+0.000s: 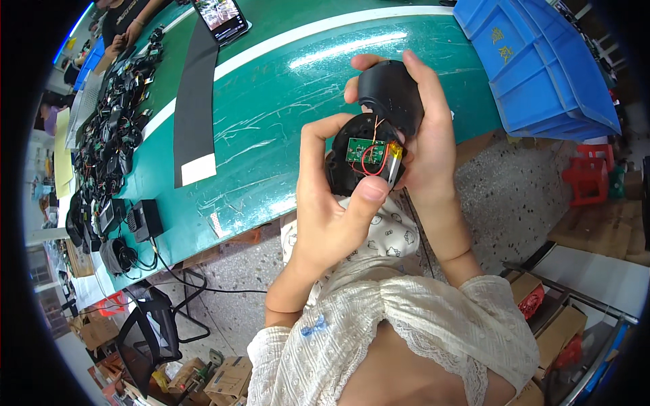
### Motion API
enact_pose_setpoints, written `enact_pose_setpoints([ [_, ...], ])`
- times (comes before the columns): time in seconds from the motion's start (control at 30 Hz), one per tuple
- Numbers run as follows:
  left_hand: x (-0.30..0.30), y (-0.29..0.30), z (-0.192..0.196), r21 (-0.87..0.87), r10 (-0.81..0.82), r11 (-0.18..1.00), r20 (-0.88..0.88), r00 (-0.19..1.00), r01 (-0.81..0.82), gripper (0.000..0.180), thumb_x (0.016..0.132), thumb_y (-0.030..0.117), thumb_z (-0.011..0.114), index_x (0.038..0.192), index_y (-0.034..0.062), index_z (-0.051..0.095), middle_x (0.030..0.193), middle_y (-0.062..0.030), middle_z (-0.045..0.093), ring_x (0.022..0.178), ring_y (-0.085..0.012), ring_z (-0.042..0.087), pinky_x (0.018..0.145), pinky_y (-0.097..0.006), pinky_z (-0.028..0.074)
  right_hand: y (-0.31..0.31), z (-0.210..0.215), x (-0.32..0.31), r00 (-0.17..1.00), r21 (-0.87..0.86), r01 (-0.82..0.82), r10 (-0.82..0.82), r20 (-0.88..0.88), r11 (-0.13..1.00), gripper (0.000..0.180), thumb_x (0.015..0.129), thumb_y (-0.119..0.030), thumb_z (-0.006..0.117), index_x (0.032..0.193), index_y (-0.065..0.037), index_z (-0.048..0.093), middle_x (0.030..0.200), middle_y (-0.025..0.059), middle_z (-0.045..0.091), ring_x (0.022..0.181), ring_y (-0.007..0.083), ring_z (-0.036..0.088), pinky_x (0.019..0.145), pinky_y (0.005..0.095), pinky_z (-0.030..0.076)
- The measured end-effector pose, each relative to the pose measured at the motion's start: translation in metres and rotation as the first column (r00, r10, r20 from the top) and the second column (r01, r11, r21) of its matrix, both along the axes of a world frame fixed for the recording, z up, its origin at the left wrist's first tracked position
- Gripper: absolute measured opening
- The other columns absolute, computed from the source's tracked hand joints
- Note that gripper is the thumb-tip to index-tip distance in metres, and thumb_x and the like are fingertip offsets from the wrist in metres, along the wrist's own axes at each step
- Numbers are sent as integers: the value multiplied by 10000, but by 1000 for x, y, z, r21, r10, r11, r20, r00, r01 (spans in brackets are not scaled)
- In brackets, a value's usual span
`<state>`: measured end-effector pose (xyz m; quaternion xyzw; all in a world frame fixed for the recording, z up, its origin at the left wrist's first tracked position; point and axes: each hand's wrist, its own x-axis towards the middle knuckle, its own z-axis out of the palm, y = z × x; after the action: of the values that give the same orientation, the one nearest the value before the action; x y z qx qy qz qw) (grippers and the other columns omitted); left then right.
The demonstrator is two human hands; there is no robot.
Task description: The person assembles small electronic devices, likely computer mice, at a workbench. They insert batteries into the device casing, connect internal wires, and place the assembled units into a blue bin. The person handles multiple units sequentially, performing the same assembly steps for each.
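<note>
Basically, green table [264, 149] fills the far side, cluttered at left. Blue crate [542, 81] at far right, by the table's edge. Parts pile [112, 142], all dark, along the left. Black strip [195, 111] between pile and middle; phone [220, 20] at its far end.

Near middle, both hands are up, over the table's near edge. Left hand [328, 223] is clamped on the base [340, 169]: index curled round the left rim, thumb over the near part. Right hand [433, 149] grips the cover [389, 84], index stretched along its right side, other fingertips round the far left; cover sits just beyond the base, tilted, not closed on it.

Inside the base: battery [393, 168] at right, board [362, 150] mid, red wires [365, 166] looping between, thin wires [376, 125] toward the cover; can't tell if they join it.

Risks, my guess: pulling the halves apart could snap thin wires; closing carelessly could pinch the red loop; left thumb pressing could shift the battery, though whether it touches is unclear.
</note>
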<state>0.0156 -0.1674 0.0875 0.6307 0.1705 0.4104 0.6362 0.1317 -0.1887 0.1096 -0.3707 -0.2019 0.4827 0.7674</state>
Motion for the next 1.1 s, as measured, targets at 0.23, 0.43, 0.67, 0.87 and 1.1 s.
enact_pose_setpoints([
  [0.23, 3, 1, 15, -388, -100, 914, 57, 993, 115, 480, 733, 43, 688, 1077, -1, 357, 956, -116, 551, 861, -140, 574, 783, -260, 471, 5, -7, 2, 997, -12, 33, -32, 75, 999, 451, 881, -415, 389, 1001, -6, 539, 766, 79, 568, 588, 89, 556, 518, 198, 473],
  [0.43, 4, 2, -1, -97, -12, 995, -39, 999, 9, 571, 690, 49, 720, 1114, 0, 341, 1030, -135, 511, 906, -161, 565, 799, -277, 474, 7, -6, 1, 999, -11, 13, -13, -45, 1000, 434, 881, -398, 403, 1004, -2, 532, 770, 82, 561, 573, 89, 549, 493, 191, 472],
  [0.67, 3, -1, -4, 64, 37, 997, -83, 996, -32, 657, 665, 87, 750, 1152, -12, 319, 1067, -162, 489, 956, -193, 551, 796, -290, 471, 6, -8, 3, 988, 73, -53, 63, -143, 996, 429, 883, -377, 415, 1035, 13, 507, 786, 91, 549, 564, 103, 546, 468, 206, 473],
  [0.87, -4, 6, 4, 234, 78, 972, -201, 976, -29, 734, 664, 131, 771, 1207, -8, 297, 1109, -149, 460, 1017, -204, 503, 830, -301, 441, 12, -5, 2, 975, 18, -37, 40, -220, 999, 429, 884, -407, 417, 1029, -15, 516, 786, 85, 561, 632, 118, 555, 544, 228, 474],
  [1.1, 8, 19, 1, -76, -107, 992, -29, 994, 105, 674, 755, 119, 692, 1254, -21, 261, 1159, -166, 455, 888, -127, 530, 648, -216, 472, 23, -3, 25, 955, 135, -12, 51, -291, 991, 406, 871, -422, 444, 1012, -53, 538, 794, 68, 587, 624, 109, 569, 560, 245, 484],
])
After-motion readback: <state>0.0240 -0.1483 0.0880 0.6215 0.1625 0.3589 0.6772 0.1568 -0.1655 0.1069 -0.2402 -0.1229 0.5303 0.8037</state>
